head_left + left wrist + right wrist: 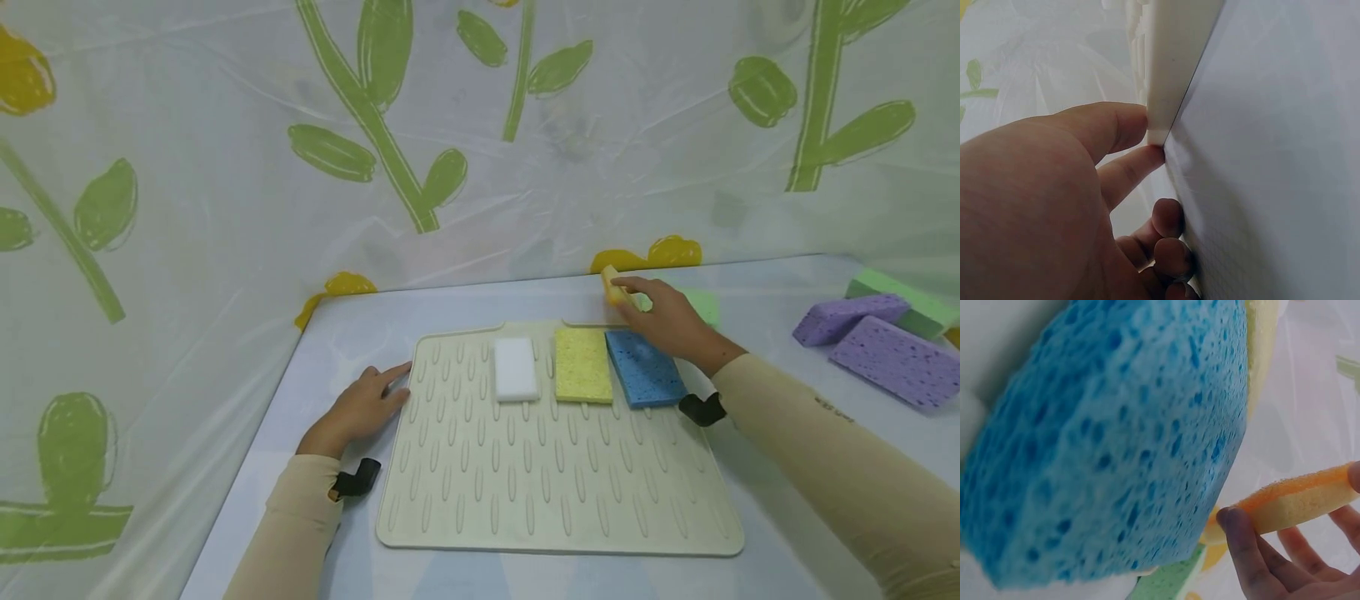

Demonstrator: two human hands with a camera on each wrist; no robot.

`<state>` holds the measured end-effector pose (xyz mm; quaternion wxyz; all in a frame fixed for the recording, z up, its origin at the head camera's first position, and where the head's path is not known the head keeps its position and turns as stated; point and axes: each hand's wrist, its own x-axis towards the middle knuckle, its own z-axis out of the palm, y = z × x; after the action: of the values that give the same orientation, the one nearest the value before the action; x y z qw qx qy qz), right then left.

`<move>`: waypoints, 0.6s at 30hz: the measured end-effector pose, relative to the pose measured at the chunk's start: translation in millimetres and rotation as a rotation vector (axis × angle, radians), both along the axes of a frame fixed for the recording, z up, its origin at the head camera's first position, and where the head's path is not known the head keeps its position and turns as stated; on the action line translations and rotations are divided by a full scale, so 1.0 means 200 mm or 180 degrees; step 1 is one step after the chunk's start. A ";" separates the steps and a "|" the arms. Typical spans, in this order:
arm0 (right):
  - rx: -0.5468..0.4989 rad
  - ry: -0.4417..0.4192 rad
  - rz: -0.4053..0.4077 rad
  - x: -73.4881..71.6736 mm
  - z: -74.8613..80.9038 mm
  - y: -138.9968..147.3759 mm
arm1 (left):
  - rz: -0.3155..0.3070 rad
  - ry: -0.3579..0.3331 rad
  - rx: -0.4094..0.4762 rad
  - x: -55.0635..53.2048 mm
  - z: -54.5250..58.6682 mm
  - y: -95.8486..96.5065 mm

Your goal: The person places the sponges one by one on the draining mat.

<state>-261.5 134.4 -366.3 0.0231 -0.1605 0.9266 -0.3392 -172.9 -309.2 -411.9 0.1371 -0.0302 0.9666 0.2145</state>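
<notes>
A cream ribbed mat (555, 521) lies on the table. Along its upper part lie a white sponge (515, 369), a yellow sponge (583, 365) and a blue sponge (647, 371), the blue one slightly slanted. My right hand (671, 325) pinches a yellow sponge with an orange layer (1300, 503) between thumb and fingers, raised near the mat's far right edge. Partly hidden behind that hand is a light green sponge (703, 306). My left hand (362, 408) touches the mat's left edge with thumb and index fingertips, its other fingers loosely bent in the left wrist view.
On the table's right side, two purple sponges (900, 358) lie with a green sponge (903, 302) behind them; something orange shows at the frame's edge. A plastic-like curtain (225, 208) with printed plants hangs along the table's back and left.
</notes>
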 end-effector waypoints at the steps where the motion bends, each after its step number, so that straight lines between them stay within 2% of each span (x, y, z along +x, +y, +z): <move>1: -0.0031 -0.0024 -0.0003 0.00 0.00 -0.01 | -0.0002 0.0005 0.0001 0.00 0.00 0.00; 13: -0.0070 -0.0015 0.0279 0.06 0.03 -0.14 | -0.0027 -0.0003 -0.0044 0.00 0.00 0.00; 18: 0.0038 0.0064 0.0378 0.09 0.04 -0.21 | -0.0061 0.0005 -0.0050 -0.01 0.00 -0.01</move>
<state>-242.6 93.3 -357.6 0.0349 -0.2185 0.9176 -0.3301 -174.2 -310.4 -412.2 0.1381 -0.0218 0.9686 0.2056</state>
